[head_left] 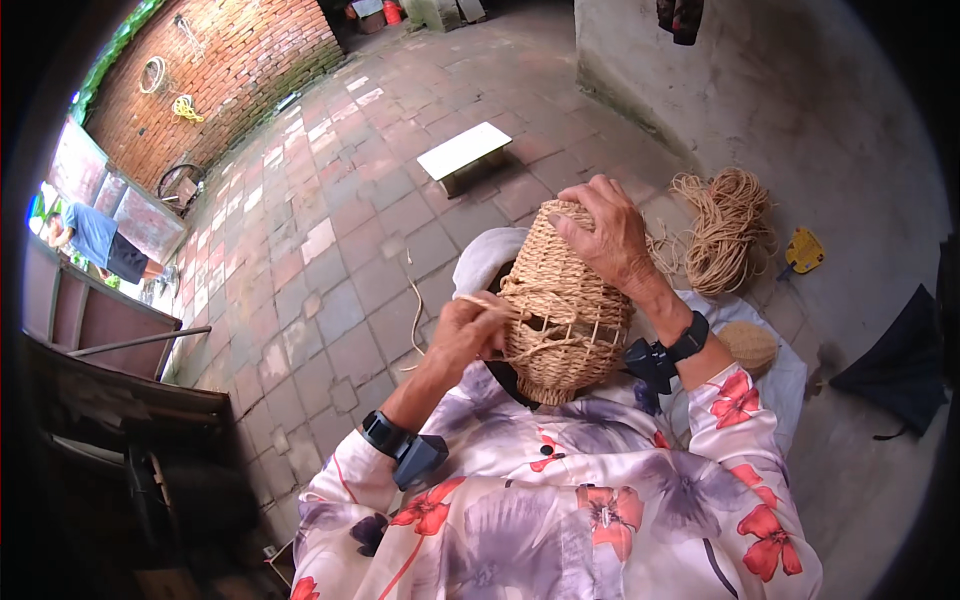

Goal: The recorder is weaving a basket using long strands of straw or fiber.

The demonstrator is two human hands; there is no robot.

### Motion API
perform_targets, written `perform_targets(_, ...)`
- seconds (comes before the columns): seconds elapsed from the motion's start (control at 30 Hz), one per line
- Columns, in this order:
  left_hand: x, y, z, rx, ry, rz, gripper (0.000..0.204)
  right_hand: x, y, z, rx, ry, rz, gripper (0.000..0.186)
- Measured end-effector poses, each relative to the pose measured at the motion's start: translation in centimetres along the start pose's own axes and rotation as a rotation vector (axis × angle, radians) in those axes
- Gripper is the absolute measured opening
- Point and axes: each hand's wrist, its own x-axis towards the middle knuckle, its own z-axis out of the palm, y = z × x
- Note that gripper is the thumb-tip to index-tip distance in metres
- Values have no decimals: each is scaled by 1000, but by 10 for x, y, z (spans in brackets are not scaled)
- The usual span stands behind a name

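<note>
A tan woven basket [555,275] rests on my lap, its narrow end pointing away from me. Around its wider part runs a band of open gaps crossed by thin upright strands. My right hand [608,235] is wrapped over the far narrow end, thumb on the near side. At the basket's left side, my left hand [468,328] has its fingers closed on a strand of twisted cord [478,300] beside the gaps. Where that cord enters the weave is hidden by the fingers. A pale cloth [484,258] shows behind the basket.
A bundle of tan cord [725,230] lies right, near a yellow hand fan [803,250]. A round woven piece [748,345] sits on white sheeting [790,395]. Ahead stands a low white-topped stool [465,152]. A loose strand [416,310] lies left; a person [95,235] is far left.
</note>
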Motion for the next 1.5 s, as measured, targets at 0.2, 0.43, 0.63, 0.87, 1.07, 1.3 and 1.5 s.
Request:
perform_targets(0.2,-12,-5,-27,-680,-256,-87,16,-8,8,3,-2,1,22,27)
perform_targets(0.43,6,-34,-87,-613,-243,-42,18,-11,13,7,-17,11,-54,26)
perform_targets(0.63,-32,-88,-270,-934,192,63,15,-16,1,6,43,19,18,24)
perform_targets(0.87,-44,-86,-264,506,773,-159,24,-19,0,4,44,28,49,24)
perform_targets(1.07,5,-2,-91,731,116,381,21,-20,-9,0,37,24,20,24)
perform_targets(1.3,-6,19,-49,655,-294,149,21,-23,-11,-1,39,45,50,25)
perform_targets(1.5,4,13,-84,727,39,260,18,-23,-14,-4,42,34,51,25)
